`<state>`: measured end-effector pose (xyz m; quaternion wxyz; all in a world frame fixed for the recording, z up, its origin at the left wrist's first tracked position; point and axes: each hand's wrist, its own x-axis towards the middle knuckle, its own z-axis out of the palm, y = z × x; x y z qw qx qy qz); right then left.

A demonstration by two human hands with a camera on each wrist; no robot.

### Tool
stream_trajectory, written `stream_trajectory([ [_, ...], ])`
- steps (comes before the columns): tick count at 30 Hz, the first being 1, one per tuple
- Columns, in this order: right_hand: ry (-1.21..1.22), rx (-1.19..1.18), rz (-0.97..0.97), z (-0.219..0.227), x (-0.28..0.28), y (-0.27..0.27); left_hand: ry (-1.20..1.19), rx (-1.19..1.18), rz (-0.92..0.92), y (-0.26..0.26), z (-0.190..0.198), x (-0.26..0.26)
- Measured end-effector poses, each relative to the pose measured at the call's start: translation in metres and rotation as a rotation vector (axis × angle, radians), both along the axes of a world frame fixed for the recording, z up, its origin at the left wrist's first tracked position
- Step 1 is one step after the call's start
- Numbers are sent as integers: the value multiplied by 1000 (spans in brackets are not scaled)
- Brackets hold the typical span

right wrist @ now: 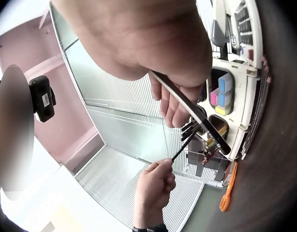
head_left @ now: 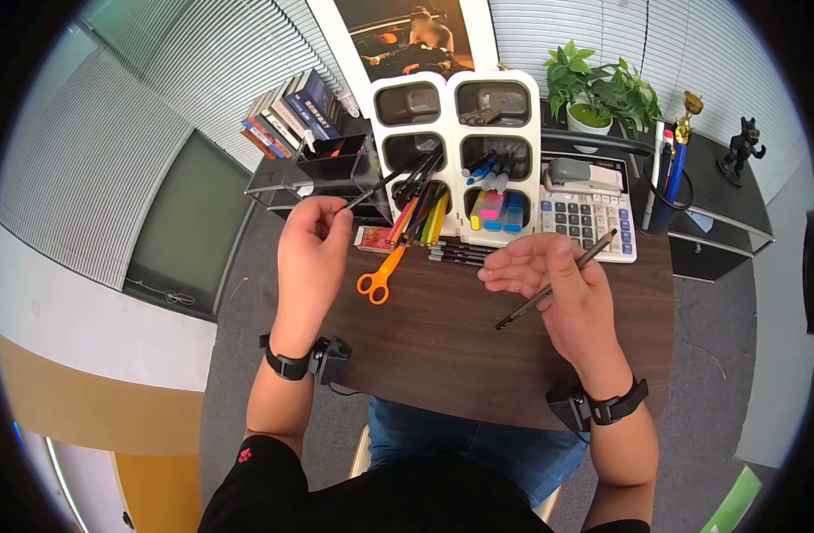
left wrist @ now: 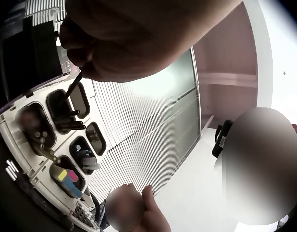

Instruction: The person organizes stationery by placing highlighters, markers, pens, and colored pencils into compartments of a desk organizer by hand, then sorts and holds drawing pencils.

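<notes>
My left hand (head_left: 311, 244) pinches one end of a slim black pencil (head_left: 371, 193) between thumb and fingertips. Its other end reaches the black pens (head_left: 418, 175) in the middle-left compartment of the white organizer (head_left: 451, 133). Over the right part of the desk, my right hand (head_left: 571, 298) holds a dark pencil (head_left: 520, 311) slantwise under its thumb, the sharpened tip up and to the right, the other fingers stretched out. Colored pencils (head_left: 436, 216) and orange scissors (head_left: 382, 275) are by the lower-left compartment. Highlighters (head_left: 491, 209) fill the lower-right one.
Several dark pencils (head_left: 460, 256) lie along the organizer's front. A calculator (head_left: 593, 218) and a stapler (head_left: 584, 175) sit to its right, near a pen cup (head_left: 664, 209). Behind stands a potted plant (head_left: 589, 115). Books (head_left: 296, 111) are at the back left.
</notes>
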<state>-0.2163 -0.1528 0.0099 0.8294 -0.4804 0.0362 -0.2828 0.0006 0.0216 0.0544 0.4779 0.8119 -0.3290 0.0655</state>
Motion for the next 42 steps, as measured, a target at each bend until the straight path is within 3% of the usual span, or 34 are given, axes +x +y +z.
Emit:
stream_trajectory([
  [8, 0, -1, 20, 2, -2, 1, -1, 46, -44, -24, -10, 11],
  [10, -5, -10, 28, 3, -2, 1, 218, 51, -88, -28, -3, 6],
  [16, -3, -4, 39, 1, -1, 1, 485, -41, -231, -28, -4, 8],
  [28, 18, -20, 39, 0, 0, 1, 472, -15, -340, -28, -9, 12],
  [42, 43, -54, 38, -1, 0, 1, 467, 16, -322, -34, -6, 10],
])
